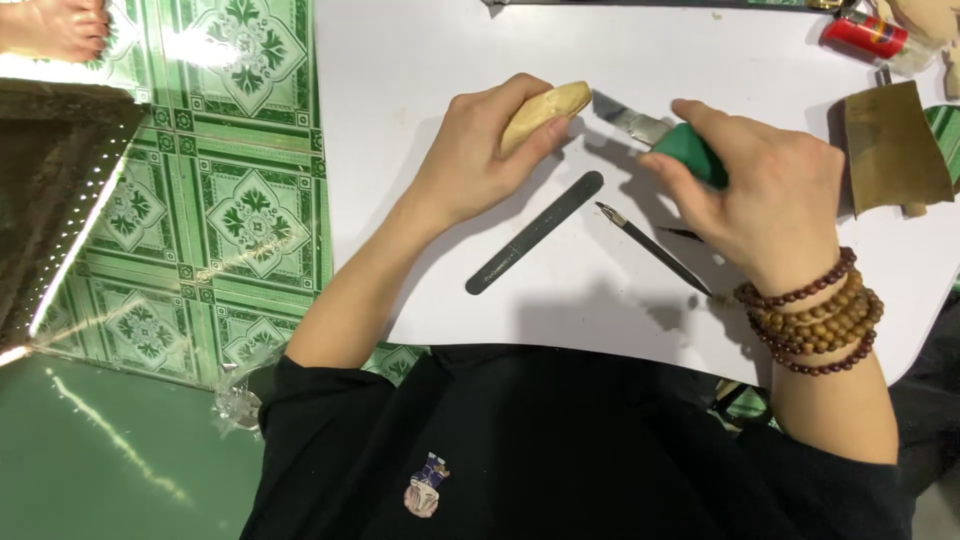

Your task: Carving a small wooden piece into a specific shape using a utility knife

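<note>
A pale wooden piece (545, 112) is gripped in the left hand (480, 155); a flat file (535, 232) lies just below it; a green-handled knife (655, 135) is clasped by the right hand (765, 190), blade near the wood; a thin tool (652, 248) lies beneath.

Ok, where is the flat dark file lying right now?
In the head view, the dark file lies diagonally on the white table, centre, just below the left hand and left of the thin pointed tool.

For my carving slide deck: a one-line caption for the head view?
Left hand grips a pale wood piece; right hand holds a green-handled knife.
</note>
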